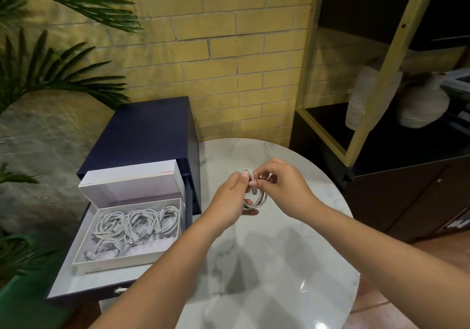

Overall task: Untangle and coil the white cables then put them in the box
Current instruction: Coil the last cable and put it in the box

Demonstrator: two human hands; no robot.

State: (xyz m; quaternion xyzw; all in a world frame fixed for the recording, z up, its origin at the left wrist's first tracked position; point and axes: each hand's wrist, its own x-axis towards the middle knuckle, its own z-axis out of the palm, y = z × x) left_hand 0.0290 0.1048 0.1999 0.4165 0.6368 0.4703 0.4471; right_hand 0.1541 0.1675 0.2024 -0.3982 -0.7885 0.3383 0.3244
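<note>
Four coiled cables (138,223) sitting in the box (101,269), fifth coil (262,199) pinched between left hand (229,196) and right hand (282,183), fingers curled, just above the bench (267,265).

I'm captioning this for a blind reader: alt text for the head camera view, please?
A left hand and a right hand hold a coiled white cable over a round marble table, the left gripping the coil, the right pinching it. Beside the table, an open white box in a dark blue drawer holds several coiled cables.
</note>
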